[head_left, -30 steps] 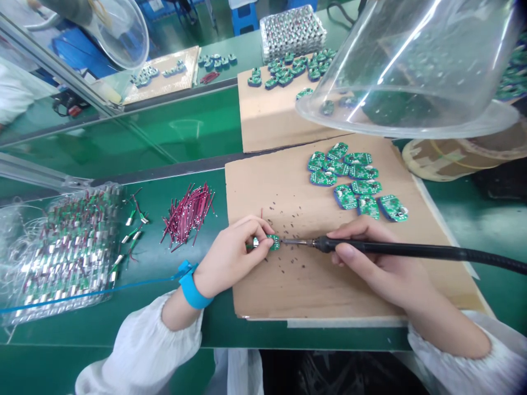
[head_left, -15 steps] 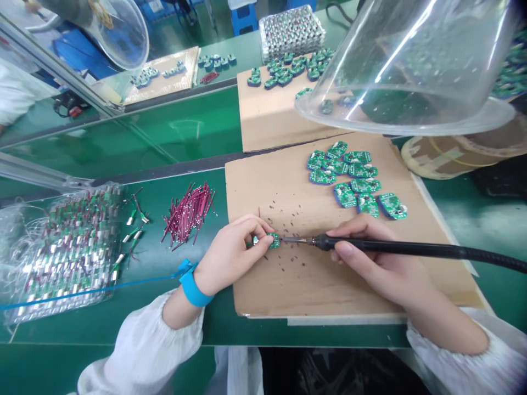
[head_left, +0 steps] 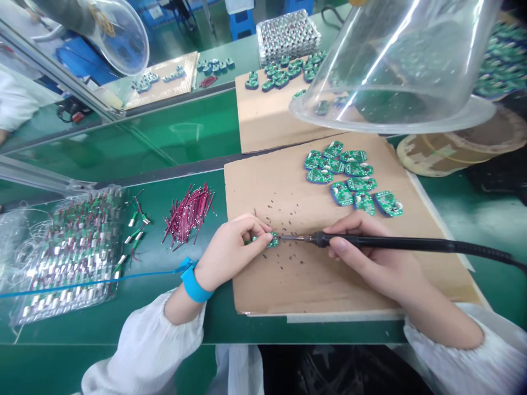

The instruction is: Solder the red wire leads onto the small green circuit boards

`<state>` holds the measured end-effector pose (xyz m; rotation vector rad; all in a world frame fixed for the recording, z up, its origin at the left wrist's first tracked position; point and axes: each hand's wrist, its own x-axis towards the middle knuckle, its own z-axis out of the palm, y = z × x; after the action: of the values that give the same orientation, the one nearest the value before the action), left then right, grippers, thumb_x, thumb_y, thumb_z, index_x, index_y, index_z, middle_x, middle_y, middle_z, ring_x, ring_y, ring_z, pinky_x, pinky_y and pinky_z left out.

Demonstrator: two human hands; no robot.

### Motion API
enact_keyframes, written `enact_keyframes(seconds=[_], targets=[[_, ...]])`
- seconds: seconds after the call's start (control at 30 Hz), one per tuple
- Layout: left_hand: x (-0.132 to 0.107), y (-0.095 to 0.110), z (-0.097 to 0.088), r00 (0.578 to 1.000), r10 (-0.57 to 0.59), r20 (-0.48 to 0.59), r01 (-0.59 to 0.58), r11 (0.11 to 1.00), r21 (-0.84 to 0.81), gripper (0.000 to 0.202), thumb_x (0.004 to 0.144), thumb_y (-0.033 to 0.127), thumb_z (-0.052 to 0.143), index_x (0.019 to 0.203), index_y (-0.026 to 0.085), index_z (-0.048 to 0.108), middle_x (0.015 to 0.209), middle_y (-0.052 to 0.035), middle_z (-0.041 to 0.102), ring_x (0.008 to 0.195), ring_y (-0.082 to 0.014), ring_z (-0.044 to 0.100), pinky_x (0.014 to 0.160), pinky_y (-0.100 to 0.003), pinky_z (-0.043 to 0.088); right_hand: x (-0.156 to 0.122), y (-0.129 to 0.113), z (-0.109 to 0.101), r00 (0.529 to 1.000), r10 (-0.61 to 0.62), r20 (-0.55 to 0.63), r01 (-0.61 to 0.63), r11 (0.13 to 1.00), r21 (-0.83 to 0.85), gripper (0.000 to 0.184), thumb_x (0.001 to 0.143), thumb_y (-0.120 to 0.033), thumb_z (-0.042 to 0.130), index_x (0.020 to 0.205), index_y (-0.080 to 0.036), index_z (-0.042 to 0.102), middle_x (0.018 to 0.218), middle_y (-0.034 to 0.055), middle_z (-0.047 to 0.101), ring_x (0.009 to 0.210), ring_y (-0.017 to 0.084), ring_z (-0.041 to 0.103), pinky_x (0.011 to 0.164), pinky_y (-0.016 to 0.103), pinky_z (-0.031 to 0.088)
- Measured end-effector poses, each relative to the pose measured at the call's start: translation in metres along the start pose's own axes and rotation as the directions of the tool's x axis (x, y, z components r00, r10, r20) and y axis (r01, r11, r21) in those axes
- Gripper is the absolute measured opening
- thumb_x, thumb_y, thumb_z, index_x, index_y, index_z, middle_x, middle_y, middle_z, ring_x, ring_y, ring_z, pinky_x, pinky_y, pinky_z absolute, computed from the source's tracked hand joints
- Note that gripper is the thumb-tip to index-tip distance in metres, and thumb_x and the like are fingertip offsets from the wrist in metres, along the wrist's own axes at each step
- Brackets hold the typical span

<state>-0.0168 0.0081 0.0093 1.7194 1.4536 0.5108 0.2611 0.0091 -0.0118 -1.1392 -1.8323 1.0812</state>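
The small green circuit board [head_left: 272, 240] sits at the very end of the left hand's grip, pinched between the thumb and fingers of the left hand [head_left: 233, 249]. Its right-hand part sticks out past the fingertips, facing the other hand; much of the rest is hidden under the fingers. A short red wire [head_left: 255, 212] pokes up just beyond the left knuckles, and whether the fingers hold it cannot be told.

The right hand [head_left: 381, 263] has its grip closed around the black handle of a soldering iron [head_left: 370, 242], held pen-like and nearly level. The iron's metal tip points left and ends right at the exposed edge of the board; whether the two touch is too small to tell. The board thus lies between the hands, well beyond the right fingertips, in line with the iron.

Both hands work over a cardboard sheet [head_left: 263, 293] on the green table [head_left: 222, 326]. Dark specks [head_left: 290, 222] lie scattered around the board. Farther back on the cardboard is a cluster of larger green boards [head_left: 359, 184]. A pile of red wires [head_left: 190, 215] lies left of the cardboard, beyond the left wrist, which wears a blue band [head_left: 196, 282].
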Motion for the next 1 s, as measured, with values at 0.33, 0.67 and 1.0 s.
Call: enact_keyframes(seconds=[0.33, 0.67, 1.0], targets=[[-0.0008, -0.0023, -0.0013, 0.995, 0.086, 0.041, -0.086, 0.996, 0.01, 0.015, 0.095, 0.018, 0.06, 0.081, 0.018, 0.059, 0.107, 0.0013, 0.069, 0.074, -0.0092, 0.055, 0.068, -0.026, 0.043, 0.0015, -0.0002, 0.0008, 1.0, -0.025, -0.006, 0.025, 0.999, -0.036, 0.007, 0.097, -0.031, 0.066, 0.103, -0.027, 0.065, 0.082, -0.0006, 0.069, 0.068, 0.014, 0.067, 0.061, 0.025, 0.052], [-0.002, -0.0019, -0.0014, 0.998, 0.059, 0.032, -0.06, 0.998, 0.014, 0.017, 0.097, 0.022, 0.06, 0.081, 0.018, 0.059, 0.107, 0.0012, 0.07, 0.078, -0.0105, 0.057, 0.07, -0.027, 0.044, -0.0005, -0.0005, -0.0005, 1.0, 0.0, 0.006, 0.001, 0.999, -0.033, 0.009, 0.096, -0.03, 0.067, 0.104, -0.027, 0.064, 0.085, -0.0001, 0.07, 0.071, 0.015, 0.068, 0.063, 0.027, 0.052], [-0.0015, -0.0033, 0.0006, 0.998, 0.06, 0.021, -0.061, 0.998, 0.029, 0.017, 0.097, 0.022, 0.06, 0.081, 0.018, 0.058, 0.108, 0.0017, 0.069, 0.077, -0.0101, 0.056, 0.069, -0.027, 0.043, -0.0001, 0.0011, 0.0003, 1.0, -0.008, -0.007, 0.008, 1.0, -0.019, 0.01, 0.095, -0.031, 0.068, 0.104, -0.03, 0.065, 0.085, -0.0019, 0.07, 0.07, 0.015, 0.067, 0.064, 0.028, 0.052]])
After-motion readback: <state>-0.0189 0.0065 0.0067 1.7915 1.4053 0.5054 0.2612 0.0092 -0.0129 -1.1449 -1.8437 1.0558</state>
